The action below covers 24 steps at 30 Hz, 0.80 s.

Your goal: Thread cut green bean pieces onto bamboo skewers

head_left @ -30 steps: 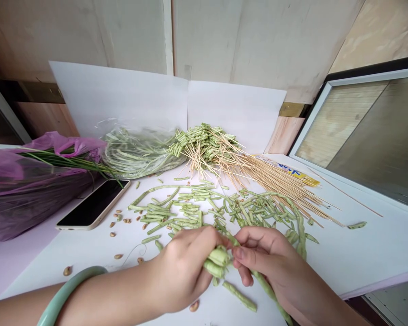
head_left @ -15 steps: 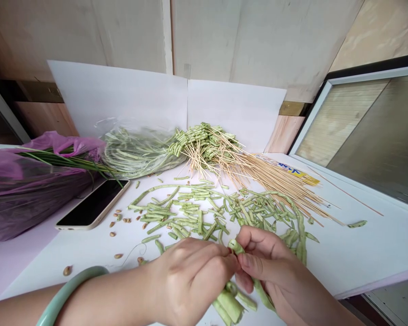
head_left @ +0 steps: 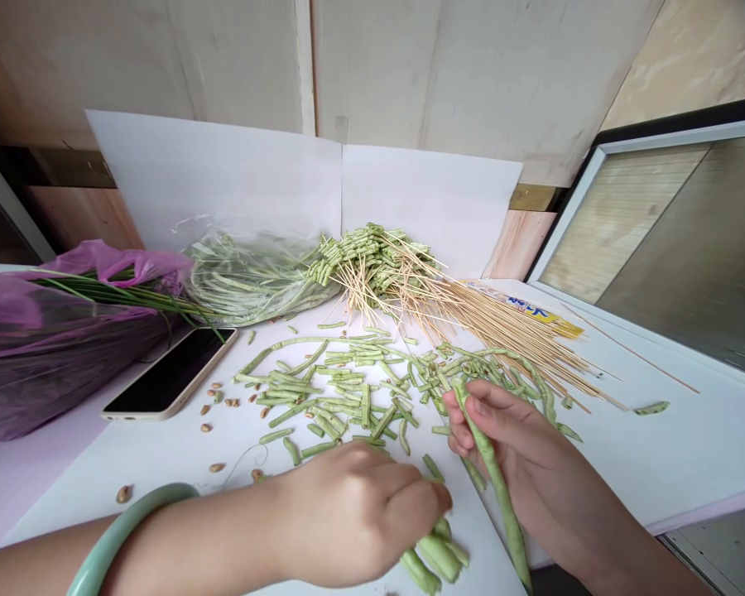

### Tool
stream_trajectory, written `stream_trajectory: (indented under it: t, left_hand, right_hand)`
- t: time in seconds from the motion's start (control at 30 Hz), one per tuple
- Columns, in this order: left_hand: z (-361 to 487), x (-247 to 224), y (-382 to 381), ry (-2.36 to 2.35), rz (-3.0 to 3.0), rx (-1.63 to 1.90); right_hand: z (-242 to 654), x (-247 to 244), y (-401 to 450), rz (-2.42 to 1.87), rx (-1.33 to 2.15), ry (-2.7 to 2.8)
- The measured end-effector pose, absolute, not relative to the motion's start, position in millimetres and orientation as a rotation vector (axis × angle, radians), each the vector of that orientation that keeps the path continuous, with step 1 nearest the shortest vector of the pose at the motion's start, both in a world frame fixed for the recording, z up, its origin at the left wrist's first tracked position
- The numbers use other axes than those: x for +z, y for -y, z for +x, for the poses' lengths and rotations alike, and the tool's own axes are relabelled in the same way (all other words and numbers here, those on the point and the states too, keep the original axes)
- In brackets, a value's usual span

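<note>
Head camera view: two bare hands work over a table, well apart from each other, both to the right of a phone (head_left: 167, 377) lying face up with a dark screen. Nearest, the left hand (head_left: 360, 517) is knuckles up, its fingers curled tightly around short cut bean pieces (head_left: 439, 556), whose ends stick out below. A pale green bangle (head_left: 130, 530) circles that wrist, nearer than the phone. Farther right of the phone, the right hand (head_left: 515, 455) pinches a long green bean (head_left: 497, 484) between thumb and fingers near its top end; the bean hangs slanting down past the palm.

Brown seeds (head_left: 122, 494) dot the white table (head_left: 161, 455) around the phone's near and right sides. Right of the phone, loose cut pieces (head_left: 365, 406) lie scattered. Beyond those, well right of the phone, wooden skewers (head_left: 502, 331) fan across a yellow packet (head_left: 534, 311); its blue lettering is partly covered and too small to read.

Left of the phone sits a purple plastic bag (head_left: 43, 356) with green stalks; behind the phone, a clear bag (head_left: 248, 281) of long beans. Farther right, skewered beans (head_left: 360, 252) are heaped. White sheets (head_left: 223, 174) stand behind, against a wooden wall (head_left: 378, 74); far right of the phone is a framed glass panel (head_left: 676, 248).
</note>
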<state>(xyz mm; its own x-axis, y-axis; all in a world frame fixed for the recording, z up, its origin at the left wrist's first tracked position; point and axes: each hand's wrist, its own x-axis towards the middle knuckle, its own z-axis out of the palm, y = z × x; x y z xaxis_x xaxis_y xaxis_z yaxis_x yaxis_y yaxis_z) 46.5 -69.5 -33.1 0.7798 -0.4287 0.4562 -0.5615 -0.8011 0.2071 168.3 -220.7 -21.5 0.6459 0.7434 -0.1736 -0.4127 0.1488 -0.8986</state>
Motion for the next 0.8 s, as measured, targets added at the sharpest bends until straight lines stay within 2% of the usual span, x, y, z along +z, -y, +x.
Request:
stream_trajectory:
  t: [0.37, 0.8]
  left_hand:
    - [64.4, -35.0, 61.5, -0.020, 2.092, 0.248]
    - [69.1, -40.6, 56.5, -0.186, 1.926, 0.236]
  right_hand:
    - [169.8, -25.1, 217.1, -1.435, 0.696, 0.666]
    - [171.1, -29.9, 217.2, -1.525, 0.688, 0.752]
